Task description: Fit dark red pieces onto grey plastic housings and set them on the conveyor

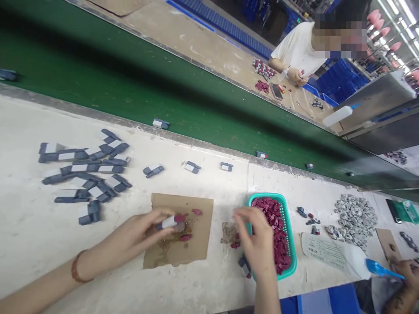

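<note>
My left hand [139, 235] is closed on a small grey-and-white part [168, 223], pressing a maroon piece at its tip against a stained cardboard sheet [196, 209]. Loose maroon pieces [186, 237] lie on that sheet. My right hand [257, 244] hovers at the left rim of a teal basket [288, 270] filled with maroon pieces [278, 235]; its fingers are curled and blurred. A grey part [244, 263] lies just below that hand.
Several grey-and-white parts [87, 172] are heaped at the left, with single ones [192, 167] along the green conveyor belt [131, 87]. Right: a pile of grey clips [355, 216], a glue bottle [356, 261], another person's hand [404, 270]. A person in white [297, 52] works across the belt.
</note>
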`<move>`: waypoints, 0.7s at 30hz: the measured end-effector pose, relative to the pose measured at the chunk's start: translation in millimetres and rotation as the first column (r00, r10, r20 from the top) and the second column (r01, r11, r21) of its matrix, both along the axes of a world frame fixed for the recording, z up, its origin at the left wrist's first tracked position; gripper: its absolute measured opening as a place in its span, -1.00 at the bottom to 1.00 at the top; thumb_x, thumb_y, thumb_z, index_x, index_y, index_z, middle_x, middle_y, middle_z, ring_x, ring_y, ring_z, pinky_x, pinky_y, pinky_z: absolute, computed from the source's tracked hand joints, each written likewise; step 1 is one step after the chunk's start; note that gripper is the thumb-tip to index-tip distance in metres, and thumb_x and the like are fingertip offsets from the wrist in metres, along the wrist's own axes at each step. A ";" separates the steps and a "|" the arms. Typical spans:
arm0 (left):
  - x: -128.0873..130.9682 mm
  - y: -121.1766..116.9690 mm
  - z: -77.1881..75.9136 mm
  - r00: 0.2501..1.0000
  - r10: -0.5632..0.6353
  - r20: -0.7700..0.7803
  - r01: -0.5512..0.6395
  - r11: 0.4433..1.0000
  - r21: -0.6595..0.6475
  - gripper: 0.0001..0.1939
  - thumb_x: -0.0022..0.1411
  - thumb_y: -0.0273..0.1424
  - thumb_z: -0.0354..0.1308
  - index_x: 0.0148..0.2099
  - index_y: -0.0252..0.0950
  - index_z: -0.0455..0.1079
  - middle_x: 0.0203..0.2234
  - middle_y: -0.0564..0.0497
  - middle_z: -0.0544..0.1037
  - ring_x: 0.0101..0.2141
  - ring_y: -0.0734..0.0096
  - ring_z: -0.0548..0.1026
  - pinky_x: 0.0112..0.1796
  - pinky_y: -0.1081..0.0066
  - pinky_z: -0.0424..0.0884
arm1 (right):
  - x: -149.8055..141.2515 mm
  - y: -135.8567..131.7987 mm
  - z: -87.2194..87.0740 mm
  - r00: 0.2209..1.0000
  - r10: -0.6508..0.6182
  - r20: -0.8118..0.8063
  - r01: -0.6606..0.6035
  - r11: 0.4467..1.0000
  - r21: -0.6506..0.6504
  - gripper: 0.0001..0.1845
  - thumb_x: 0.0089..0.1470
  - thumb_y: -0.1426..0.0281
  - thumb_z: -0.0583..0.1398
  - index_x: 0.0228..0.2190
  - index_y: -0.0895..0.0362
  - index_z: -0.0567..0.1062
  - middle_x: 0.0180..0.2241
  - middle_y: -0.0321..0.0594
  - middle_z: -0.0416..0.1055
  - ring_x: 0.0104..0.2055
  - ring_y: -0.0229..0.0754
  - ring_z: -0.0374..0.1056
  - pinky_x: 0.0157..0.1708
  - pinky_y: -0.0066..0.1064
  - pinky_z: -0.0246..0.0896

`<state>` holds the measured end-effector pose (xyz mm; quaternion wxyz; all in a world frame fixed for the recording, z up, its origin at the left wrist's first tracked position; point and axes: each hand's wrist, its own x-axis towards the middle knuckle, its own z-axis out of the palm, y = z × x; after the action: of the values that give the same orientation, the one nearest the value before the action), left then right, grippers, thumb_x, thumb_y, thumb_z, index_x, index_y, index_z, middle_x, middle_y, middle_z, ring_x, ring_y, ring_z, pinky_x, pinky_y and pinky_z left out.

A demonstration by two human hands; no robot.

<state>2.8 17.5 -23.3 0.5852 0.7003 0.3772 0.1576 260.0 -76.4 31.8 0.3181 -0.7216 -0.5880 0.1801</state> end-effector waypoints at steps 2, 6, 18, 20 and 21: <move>4.8 21.8 4.6 0.997 0.034 -0.068 -0.026 0.994 0.109 -0.72 0.19 -0.11 0.11 -0.16 -0.16 0.40 -0.38 -0.01 0.60 -0.45 0.17 0.50 -0.44 0.40 0.34 | 32.9 -6.0 0.0 0.959 -0.118 0.259 0.123 0.992 -0.005 -0.81 0.21 0.38 0.10 -0.23 0.07 0.51 -0.24 -0.10 0.47 -0.14 0.01 0.37 -0.12 -0.14 0.28; 33.9 88.0 9.0 0.991 0.105 -0.081 -0.063 0.909 0.413 -0.68 0.22 -0.09 0.03 -0.21 -0.22 0.39 -0.28 -0.06 0.56 -0.27 0.12 0.49 -0.24 0.35 0.35 | 71.4 -10.8 -15.1 0.868 -0.054 0.493 0.109 0.991 -0.084 -0.74 0.24 0.38 0.01 -0.21 0.06 0.49 -0.24 -0.09 0.42 -0.19 0.01 0.35 -0.21 -0.16 0.29; 89.0 200.2 -18.8 0.922 0.324 -0.212 -0.110 0.745 0.658 -0.66 0.16 -0.30 0.11 -0.05 -0.36 0.41 0.01 -0.30 0.38 0.10 -0.24 0.19 0.09 -0.12 0.04 | 75.7 -18.5 -19.2 0.963 -0.174 0.207 0.177 0.984 0.004 -0.77 0.21 0.23 0.04 -0.30 0.09 0.42 -0.32 -0.10 0.47 -0.27 -0.01 0.41 -0.25 -0.17 0.34; 76.1 198.0 -19.0 0.931 0.296 -0.215 -0.095 0.763 0.640 -0.67 0.12 -0.31 0.15 -0.07 -0.31 0.43 -0.04 -0.24 0.41 0.05 -0.21 0.26 0.09 -0.11 0.05 | 64.7 -21.2 -11.5 0.971 -0.227 0.077 0.228 0.974 -0.003 -0.75 0.20 0.20 0.07 -0.25 0.09 0.43 -0.35 -0.13 0.50 -0.32 -0.05 0.44 -0.33 -0.26 0.37; 70.5 197.5 -18.5 0.936 0.281 -0.210 -0.092 0.775 0.625 -0.71 0.11 -0.33 0.15 -0.10 -0.29 0.44 -0.08 -0.21 0.43 0.02 -0.17 0.30 0.09 -0.08 0.08 | 56.8 -21.4 -7.5 0.971 -0.239 0.025 0.239 0.971 -0.005 -0.74 0.20 0.19 0.08 -0.24 0.10 0.44 -0.35 -0.13 0.51 -0.33 -0.07 0.45 -0.36 -0.29 0.37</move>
<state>73.3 215.0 -41.8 0.2488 0.8243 0.4571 0.2229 316.9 -97.8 24.3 0.3274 -0.7906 -0.4998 0.1342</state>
